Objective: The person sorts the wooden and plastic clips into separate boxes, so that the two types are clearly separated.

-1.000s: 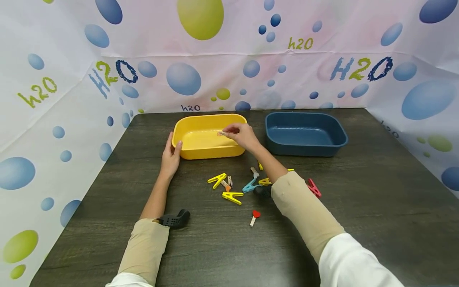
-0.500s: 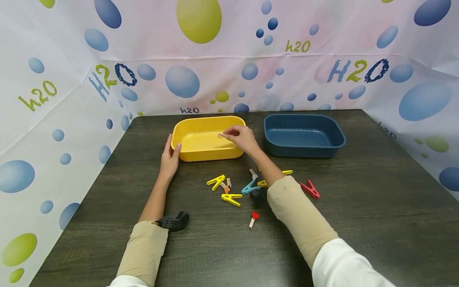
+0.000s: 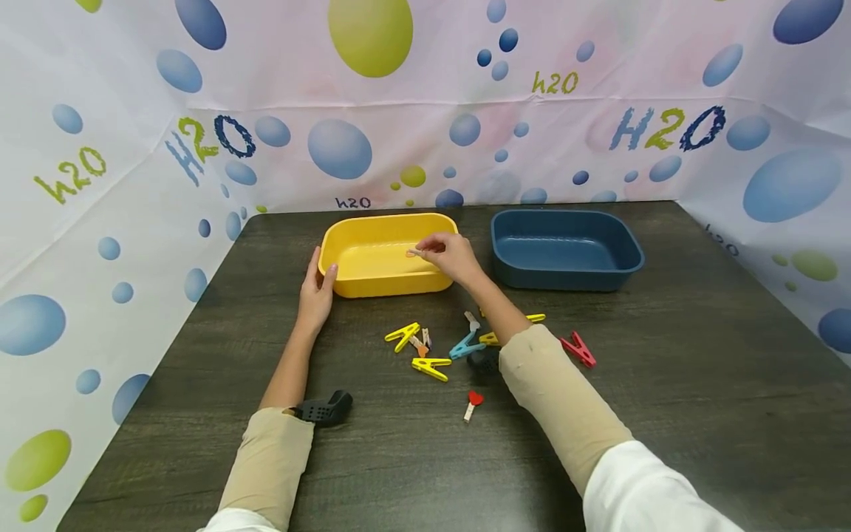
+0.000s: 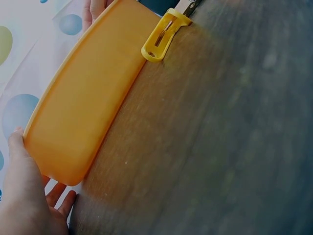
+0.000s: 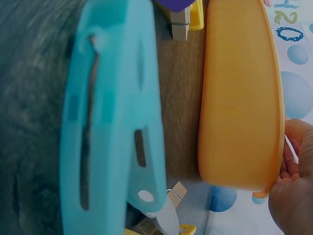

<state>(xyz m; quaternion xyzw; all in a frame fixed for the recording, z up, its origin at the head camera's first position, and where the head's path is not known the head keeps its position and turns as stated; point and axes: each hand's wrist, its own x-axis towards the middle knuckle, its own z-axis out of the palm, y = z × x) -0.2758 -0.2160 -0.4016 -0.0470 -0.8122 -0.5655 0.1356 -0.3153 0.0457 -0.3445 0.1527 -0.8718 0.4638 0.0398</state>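
Note:
My left hand (image 3: 315, 301) holds the left end of the yellow tub (image 3: 392, 285), its thumb at the front corner and its fingers along the outer side. Over the tub's right part, my right hand (image 3: 453, 256) pinches a small wooden clothespin (image 3: 411, 253) with an orange end, held above the tub floor. In the left wrist view the left thumb lies at the tub's rim and the other fingers reach round the end. The right wrist view has the right hand (image 5: 295, 181) beside the tub's rim; the pinched clothespin is mostly hidden there.
Yellow clothespins (image 3: 431, 367), a light blue one (image 3: 467, 346), a red one (image 3: 580, 350) and small wooden ones lie before the tub. A wooden pin with a red heart (image 3: 473, 404) lies nearer. The dark blue tub (image 3: 565, 279) stands at right. My right forearm partly hides the clothespins.

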